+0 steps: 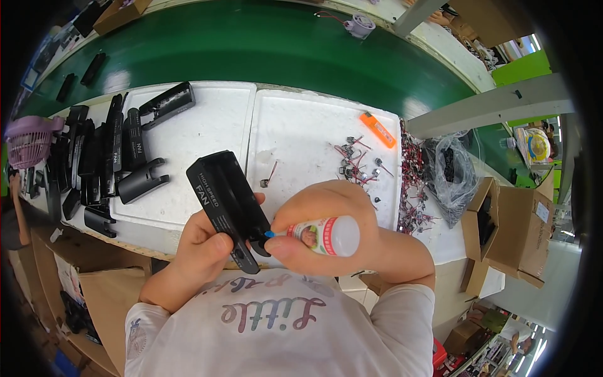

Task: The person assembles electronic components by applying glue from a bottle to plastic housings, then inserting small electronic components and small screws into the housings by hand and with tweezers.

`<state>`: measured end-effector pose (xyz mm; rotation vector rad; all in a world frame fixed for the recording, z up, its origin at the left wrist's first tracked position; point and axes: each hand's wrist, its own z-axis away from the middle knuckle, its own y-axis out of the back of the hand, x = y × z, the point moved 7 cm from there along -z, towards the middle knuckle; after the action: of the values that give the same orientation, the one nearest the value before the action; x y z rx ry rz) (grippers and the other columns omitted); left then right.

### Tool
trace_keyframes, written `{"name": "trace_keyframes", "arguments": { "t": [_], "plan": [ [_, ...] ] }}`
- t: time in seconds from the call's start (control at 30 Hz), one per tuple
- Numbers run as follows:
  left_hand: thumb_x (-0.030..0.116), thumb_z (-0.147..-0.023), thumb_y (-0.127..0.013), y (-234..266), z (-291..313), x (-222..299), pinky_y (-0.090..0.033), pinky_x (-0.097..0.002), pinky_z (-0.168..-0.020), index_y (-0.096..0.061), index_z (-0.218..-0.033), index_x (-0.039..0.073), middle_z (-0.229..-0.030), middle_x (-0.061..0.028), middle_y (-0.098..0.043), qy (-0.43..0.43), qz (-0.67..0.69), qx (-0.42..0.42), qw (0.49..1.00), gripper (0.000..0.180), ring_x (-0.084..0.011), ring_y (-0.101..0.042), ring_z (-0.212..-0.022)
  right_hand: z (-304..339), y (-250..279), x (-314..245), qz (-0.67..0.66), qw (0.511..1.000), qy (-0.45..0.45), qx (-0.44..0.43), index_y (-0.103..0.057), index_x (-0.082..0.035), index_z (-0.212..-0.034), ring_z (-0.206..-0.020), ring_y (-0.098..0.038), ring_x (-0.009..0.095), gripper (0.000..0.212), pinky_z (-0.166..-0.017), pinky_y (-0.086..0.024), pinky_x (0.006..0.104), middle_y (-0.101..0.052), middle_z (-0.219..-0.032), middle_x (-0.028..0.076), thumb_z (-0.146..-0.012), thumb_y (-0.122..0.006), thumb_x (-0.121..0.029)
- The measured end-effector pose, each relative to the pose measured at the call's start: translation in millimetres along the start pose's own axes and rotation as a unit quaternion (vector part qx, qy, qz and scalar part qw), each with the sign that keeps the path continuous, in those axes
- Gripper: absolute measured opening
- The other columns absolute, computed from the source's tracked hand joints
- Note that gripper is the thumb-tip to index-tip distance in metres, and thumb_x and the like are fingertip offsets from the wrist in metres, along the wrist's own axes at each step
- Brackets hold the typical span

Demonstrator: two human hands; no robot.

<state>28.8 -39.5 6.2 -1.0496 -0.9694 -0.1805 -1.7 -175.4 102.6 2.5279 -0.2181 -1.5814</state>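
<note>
The shell (217, 188), tilted over the near edge of the two boards (188, 217) (301, 147), is clamped between the thumb and fingers of the left hand (204, 242) at its near end; it looks light, stiff and rather smooth, probably plastic, best held by its long side walls, clear of the open hollow. To its right, the right hand (330, 201) is closed around the bottle (323, 235), which appears light and squeezable, its body the natural hold; the blue nozzle (269, 234) points at the shell's near end, contact uncertain. Counts, left to right: one lilac cage (30, 141); two dark pieces (65, 88) (93, 69) on the green belt (207, 41); an overlapping heap of shells (94, 154), more than ten, exact number hidden; two shells (168, 105) (143, 181) lying to the heap's right; the one held shell; one lone wired part (268, 176); one bottle; a loose cluster (353, 164) of roughly ten wired parts; one orange cutter (377, 129); a dense wired pile (411, 182), uncountable; one clear bag (449, 179); at least two cartons (518, 235) (475, 220).
</note>
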Motion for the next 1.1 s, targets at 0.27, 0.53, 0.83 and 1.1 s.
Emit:
{"name": "trace_keyframes", "arguments": {
  "t": [0.27, 0.53, 0.83, 1.1],
  "plan": [
    [0.036, -0.078, -0.068, 0, -2, 0, -0.04, -0.0314, -0.087, -0.057, -0.108, 0.0, -0.123, -0.0155, -0.051, 0.001, 0.011, 0.0, 1.0, 0.048, -0.0211, -0.042, -0.121, 3, 4, 1, 0.038, 0.999, -0.005, -0.007, -0.062, -0.004, -0.075, -0.048, -0.055, 0.016, 0.016, -0.044, -0.04, 0.0231, -0.061, -0.065, 0.007, -0.065, -0.073, -0.008],
    [0.005, -0.07, -0.07, 28, 3, 2, -0.044, -0.0286, -0.082, -0.038, -0.128, 0.002, -0.114, -0.0085, -0.052, -0.053, -0.079, 0.13, 0.987, 0.066, -0.012, -0.053, -0.091, -26, 66, 72, 0.432, 0.9, -0.042, 0.049, -0.063, -0.007, -0.086, -0.065, -0.056, 0.022, 0.02, -0.057, -0.043, 0.0285, -0.058, -0.075, 0.007, -0.067, -0.066, -0.002],
    [0.007, -0.065, -0.077, 24, 4, 17, -0.05, -0.0333, -0.081, -0.017, -0.138, 0.007, -0.136, -0.015, -0.032, -0.128, -0.039, 0.052, 0.99, 0.094, -0.0307, -0.051, -0.11, -17, 52, 107, 0.52, 0.845, -0.116, -0.041, -0.062, -0.011, -0.094, -0.078, -0.054, 0.027, 0.021, -0.067, -0.044, 0.0364, -0.054, -0.085, 0.01, -0.074, -0.057, -0.011],
    [0.05, -0.081, -0.057, 15, -5, 17, -0.048, -0.0383, -0.087, -0.03, -0.131, 0.008, -0.137, -0.0171, -0.029, -0.13, 0.044, 0.008, 0.991, 0.07, -0.0377, -0.043, -0.117, 11, -18, 91, 0.415, 0.893, -0.002, -0.172, -0.062, -0.006, -0.079, -0.079, -0.049, 0.022, 0.01, -0.07, -0.042, 0.0325, -0.047, -0.08, 0.005, -0.069, -0.062, -0.009]
  ]
}}
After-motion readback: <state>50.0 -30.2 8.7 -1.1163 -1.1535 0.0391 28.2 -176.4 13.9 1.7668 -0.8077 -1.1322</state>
